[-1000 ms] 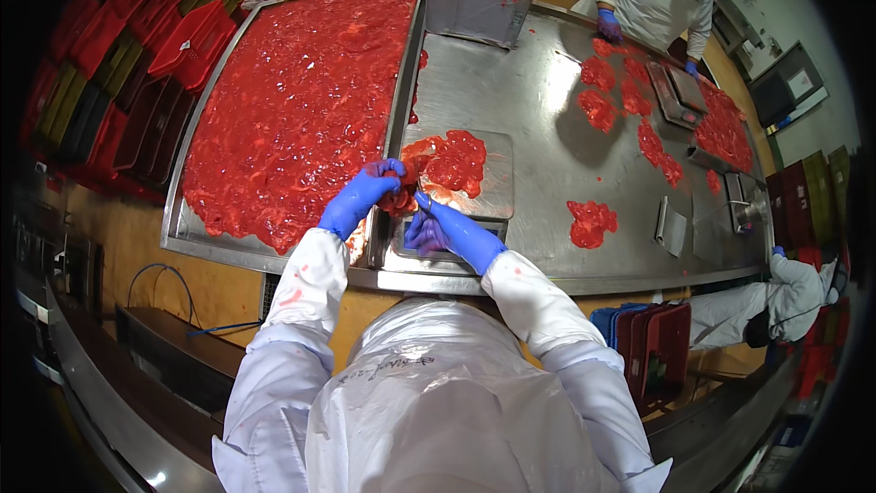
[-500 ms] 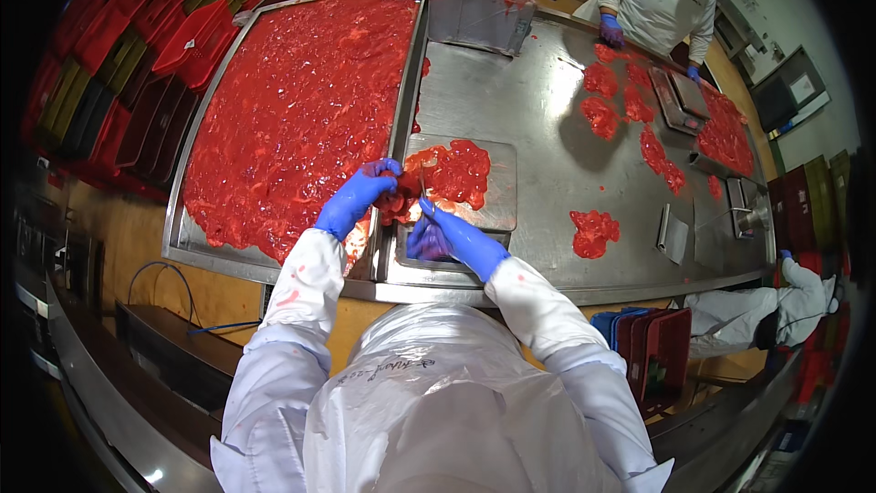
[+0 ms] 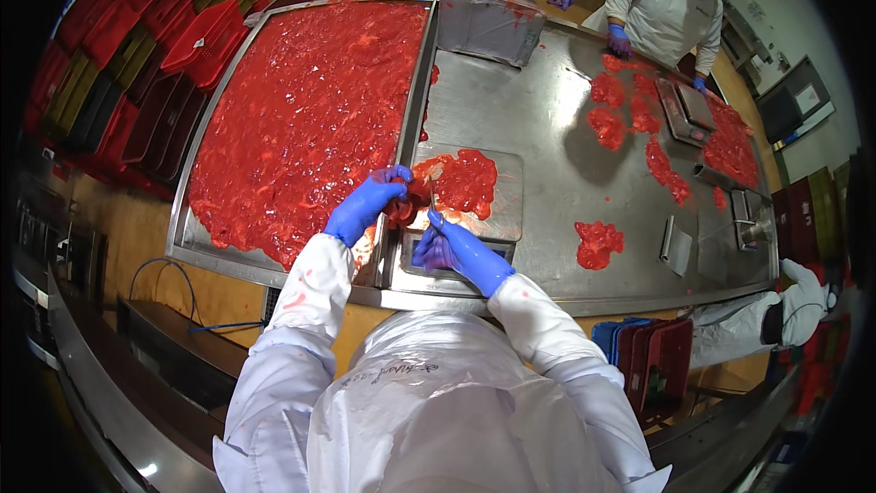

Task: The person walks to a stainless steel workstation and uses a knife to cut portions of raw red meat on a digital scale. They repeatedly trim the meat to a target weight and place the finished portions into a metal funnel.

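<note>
My left hand, in a blue glove, grips a piece of red meat at the near left corner of a pale cutting board. My right hand, also gloved in blue, holds a thin knife whose blade points up at that piece. A pile of red meat pieces lies on the board just beyond both hands. My white sleeves come in from below.
A large steel tray heaped with red meat fills the left. On the steel table lie further meat piles, a grey tub and scales. Other workers in white stand at the far right. Red crates are stacked at left.
My hands have stayed at the board's near left corner. The left hand shifted slightly on the meat piece and the knife moved a little against it.
</note>
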`<state>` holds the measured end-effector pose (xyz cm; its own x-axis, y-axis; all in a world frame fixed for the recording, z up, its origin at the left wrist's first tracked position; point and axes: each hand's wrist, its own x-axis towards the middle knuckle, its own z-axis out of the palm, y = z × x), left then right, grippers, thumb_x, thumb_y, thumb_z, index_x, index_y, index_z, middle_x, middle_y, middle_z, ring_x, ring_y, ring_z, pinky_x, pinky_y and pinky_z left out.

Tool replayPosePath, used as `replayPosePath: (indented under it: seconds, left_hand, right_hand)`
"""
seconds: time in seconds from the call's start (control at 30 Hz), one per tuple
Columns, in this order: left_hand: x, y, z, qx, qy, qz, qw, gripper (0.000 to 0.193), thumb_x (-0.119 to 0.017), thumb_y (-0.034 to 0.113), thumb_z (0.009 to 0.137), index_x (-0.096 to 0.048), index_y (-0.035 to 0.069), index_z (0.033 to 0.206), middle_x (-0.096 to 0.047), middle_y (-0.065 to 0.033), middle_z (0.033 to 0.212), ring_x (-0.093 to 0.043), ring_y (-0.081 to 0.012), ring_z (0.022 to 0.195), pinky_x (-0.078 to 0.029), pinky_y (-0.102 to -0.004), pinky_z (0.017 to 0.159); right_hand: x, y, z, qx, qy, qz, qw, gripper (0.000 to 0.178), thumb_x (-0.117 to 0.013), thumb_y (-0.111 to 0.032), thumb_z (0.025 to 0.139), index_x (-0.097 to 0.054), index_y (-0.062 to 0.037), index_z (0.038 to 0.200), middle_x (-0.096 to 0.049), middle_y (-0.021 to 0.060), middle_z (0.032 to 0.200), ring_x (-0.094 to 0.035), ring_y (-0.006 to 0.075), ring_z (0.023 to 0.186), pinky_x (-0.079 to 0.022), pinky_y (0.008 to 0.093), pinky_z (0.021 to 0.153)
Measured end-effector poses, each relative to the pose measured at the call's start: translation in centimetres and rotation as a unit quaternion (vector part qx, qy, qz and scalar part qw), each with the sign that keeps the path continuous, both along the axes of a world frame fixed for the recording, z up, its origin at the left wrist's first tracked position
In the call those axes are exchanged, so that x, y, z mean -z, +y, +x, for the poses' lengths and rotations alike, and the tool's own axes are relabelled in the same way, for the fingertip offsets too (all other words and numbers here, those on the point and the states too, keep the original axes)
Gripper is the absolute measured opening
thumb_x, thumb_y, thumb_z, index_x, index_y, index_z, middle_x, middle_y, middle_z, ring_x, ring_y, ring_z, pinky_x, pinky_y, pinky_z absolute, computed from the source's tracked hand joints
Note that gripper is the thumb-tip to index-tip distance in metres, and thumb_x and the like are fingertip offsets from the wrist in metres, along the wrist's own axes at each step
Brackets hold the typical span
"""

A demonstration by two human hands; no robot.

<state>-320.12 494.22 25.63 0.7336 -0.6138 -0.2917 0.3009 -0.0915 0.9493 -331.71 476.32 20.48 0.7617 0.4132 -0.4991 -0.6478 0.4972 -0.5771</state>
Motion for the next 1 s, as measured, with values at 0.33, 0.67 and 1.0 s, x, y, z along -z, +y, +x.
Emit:
replayPosePath:
  seconds: [0.33, 0.67, 1.0]
  left_hand:
    - [-4.4, -3.4, -0.5, -0.037, 0.025, -0.189, 0.981, 0.022, -0.057, 0.007, 0.077, -0.053, 0.004, 0.098, -0.053, 0.0005, 0.090, -0.051, -0.0080, 0.081, -0.040, -0.0201, 0.074]
    - [1.2, -3.9, 0.0, -0.118, 0.034, -0.049, 0.991, 0.020, -0.061, 0.010, 0.080, -0.056, 0.007, 0.099, -0.055, 0.0013, 0.081, -0.051, -0.0073, 0.075, -0.041, -0.0207, 0.068]
    - [2.3, -3.9, -0.7, -0.146, 0.090, -0.102, 0.980, 0.022, -0.057, 0.008, 0.081, -0.053, 0.007, 0.103, -0.057, -0.0009, 0.083, -0.055, -0.0082, 0.071, -0.045, -0.0196, 0.063]
  right_hand:
    - [-2.3, -4.6, -5.7, 0.066, -0.001, -0.065, 0.996, 0.053, -0.042, -0.055, 0.092, -0.056, -0.0037, 0.090, -0.063, 0.0113, 0.082, -0.066, 0.0259, 0.074, -0.054, 0.0356, 0.064]
    - [-3.0, -3.8, -6.0, -0.043, -0.038, -0.102, 0.993, 0.064, -0.034, -0.063, 0.091, -0.057, -0.0029, 0.093, -0.062, 0.0109, 0.080, -0.064, 0.0214, 0.072, -0.051, 0.0315, 0.065]
    - [-3.3, -2.4, -3.2, -0.041, -0.036, -0.153, 0.987, 0.052, -0.047, -0.057, 0.089, -0.056, -0.0057, 0.079, -0.060, 0.0086, 0.065, -0.061, 0.0166, 0.053, -0.050, 0.0256, 0.048]
